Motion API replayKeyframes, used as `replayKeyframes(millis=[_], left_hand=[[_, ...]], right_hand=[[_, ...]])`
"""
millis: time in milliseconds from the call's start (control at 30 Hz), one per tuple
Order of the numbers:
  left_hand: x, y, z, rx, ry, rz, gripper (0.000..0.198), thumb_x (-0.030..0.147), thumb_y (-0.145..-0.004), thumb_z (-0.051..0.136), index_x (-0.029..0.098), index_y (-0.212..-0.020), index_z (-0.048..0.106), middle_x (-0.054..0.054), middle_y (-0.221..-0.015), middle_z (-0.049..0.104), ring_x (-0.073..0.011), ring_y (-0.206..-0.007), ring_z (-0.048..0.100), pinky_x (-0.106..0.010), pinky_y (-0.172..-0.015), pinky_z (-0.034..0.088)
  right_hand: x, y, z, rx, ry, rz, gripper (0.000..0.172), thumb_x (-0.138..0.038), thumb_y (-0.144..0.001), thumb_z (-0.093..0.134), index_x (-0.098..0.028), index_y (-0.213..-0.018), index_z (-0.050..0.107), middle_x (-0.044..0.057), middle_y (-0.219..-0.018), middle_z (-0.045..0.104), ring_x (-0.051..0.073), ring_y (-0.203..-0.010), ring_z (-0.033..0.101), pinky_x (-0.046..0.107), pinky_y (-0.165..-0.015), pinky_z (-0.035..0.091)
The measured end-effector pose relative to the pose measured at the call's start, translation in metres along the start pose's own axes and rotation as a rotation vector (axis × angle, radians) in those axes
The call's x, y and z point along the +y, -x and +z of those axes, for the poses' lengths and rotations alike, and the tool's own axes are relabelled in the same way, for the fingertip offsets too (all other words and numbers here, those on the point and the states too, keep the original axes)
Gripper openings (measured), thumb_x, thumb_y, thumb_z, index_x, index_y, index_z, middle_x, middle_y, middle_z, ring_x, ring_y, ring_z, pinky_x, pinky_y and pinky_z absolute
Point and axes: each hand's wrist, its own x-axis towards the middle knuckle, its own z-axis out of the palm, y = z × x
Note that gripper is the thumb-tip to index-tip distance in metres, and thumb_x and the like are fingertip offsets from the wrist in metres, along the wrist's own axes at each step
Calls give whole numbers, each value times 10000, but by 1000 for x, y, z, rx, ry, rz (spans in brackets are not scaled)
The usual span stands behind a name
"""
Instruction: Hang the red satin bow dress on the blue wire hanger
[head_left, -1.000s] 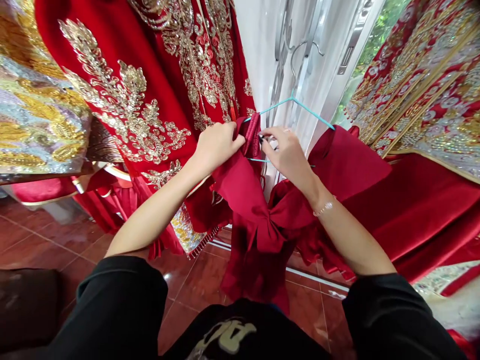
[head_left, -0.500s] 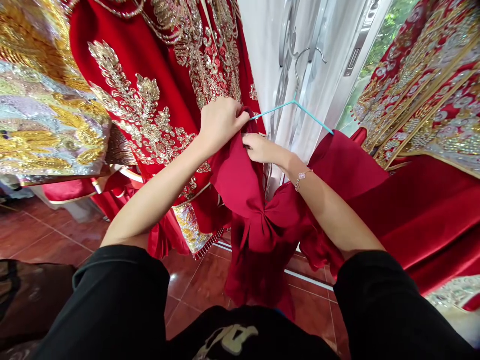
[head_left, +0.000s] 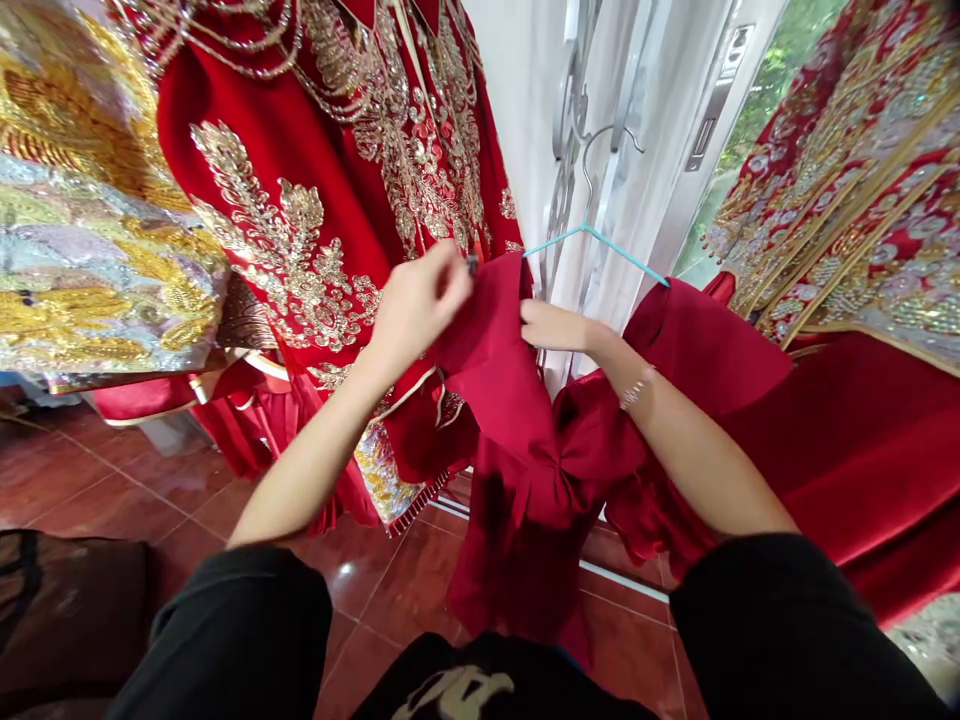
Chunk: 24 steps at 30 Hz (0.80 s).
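Observation:
A plain deep-red dress [head_left: 495, 375] with a gathered bow at its middle hangs from a thin turquoise wire hanger [head_left: 626, 252]. My left hand [head_left: 420, 305] is closed at the outer edge of the dress's left shoulder, thumb against curled fingers, slightly blurred. By its fingertips shows a tiny dark spot that I cannot make out. On the inner edge of the same shoulder piece, my right hand [head_left: 555, 327] grips the cloth, its fingertips partly hidden in it. Between both hands the fabric lies fairly flat.
Close on the left hangs a red jacket [head_left: 352, 190] with gold beading; a gold-and-pastel sequinned garment [head_left: 97, 260] is beyond it. Beaded red garments [head_left: 847, 200] hang at right. Behind are a metal door frame [head_left: 705, 130] and white curtain [head_left: 517, 60]. Red tiles [head_left: 397, 600] cover the floor.
My left hand has moved left and down, away from the hanger's arm, and the shoulder cloth is spread wider. My right hand has shifted right and slightly down. The hanger sits a little lower in view.

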Motion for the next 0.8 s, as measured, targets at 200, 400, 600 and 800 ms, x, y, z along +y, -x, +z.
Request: replayKeyframes(millis=[200,400,600,800], left_hand=[[-57,84,22,244,606,-559,251,499,-835,650,282,-825,525,2,-784,603,-193,-735,614,-331,-651,504],[-47,87,42,200,876,-661,362,569,-788,698,255,-963,653,-38,-959,739,-230,-943,718,-348,-820,585],[-51,74,33,296,879,-590,263,461,-788,728,251,-942,689,-32,-1058,743,-224,-1084,684,-314,-946,553],[-71,65,50,447,713,-503,346,432,-870,683,305,-1172,569,-41,-1404,583,-205,-1262,588,-301,-973,539]], right_hand=[[8,20,-23,352,-205,87,99,-274,-878,550,-195,-933,574,31,-849,606,128,-735,609,276,-651,545],[-5,3,9,475,-110,101,181,-140,-866,466,-188,-1011,564,51,-964,622,146,-872,624,315,-825,562],[1,3,16,405,-33,182,169,-182,-916,472,-227,-1072,521,-11,-761,574,163,-714,604,357,-758,549],[2,7,18,418,41,279,234,-159,-841,600,-215,-1047,503,-44,-669,528,152,-637,547,342,-711,513]])
